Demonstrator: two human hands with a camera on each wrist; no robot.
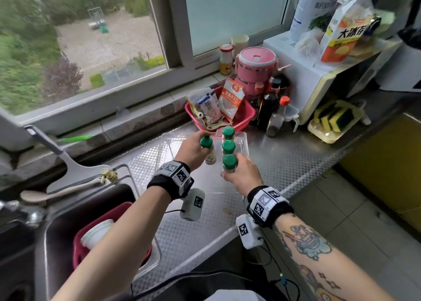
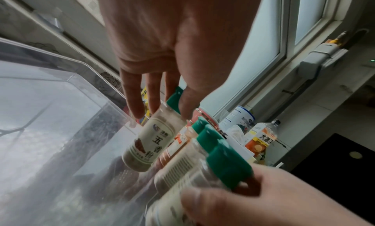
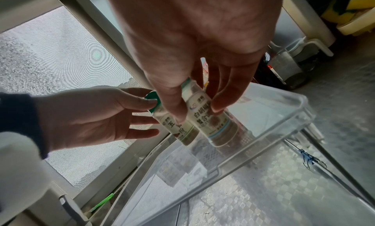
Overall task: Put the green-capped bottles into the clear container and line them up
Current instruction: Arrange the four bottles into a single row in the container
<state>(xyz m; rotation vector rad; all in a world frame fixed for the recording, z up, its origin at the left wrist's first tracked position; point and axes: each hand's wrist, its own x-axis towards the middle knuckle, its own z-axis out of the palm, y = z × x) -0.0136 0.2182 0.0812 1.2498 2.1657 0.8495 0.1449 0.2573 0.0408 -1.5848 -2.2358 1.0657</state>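
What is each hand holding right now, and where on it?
Left hand holds a green-capped bottle by its neck, just under the cap. Right hand grips another green-capped bottle around its upper body, below the cap.

Hiding part of the cap of the five-spice bottle point(image 2: 151, 143) behind fingers of the left hand point(image 2: 166, 53) in the left wrist view. Blurring the nearest bottle point(image 2: 194, 173) at 5 o'clock there, leaving its label unreadable. Cutting off the right hand point(image 2: 274, 202) at the bottom edge. Covering the upper half of the white-pepper bottle point(image 3: 211, 122) with the right hand's thumb and fingers in the right wrist view. Showing the 2 far bottles point(image 1: 228, 141) too small in the head view for reading labels.
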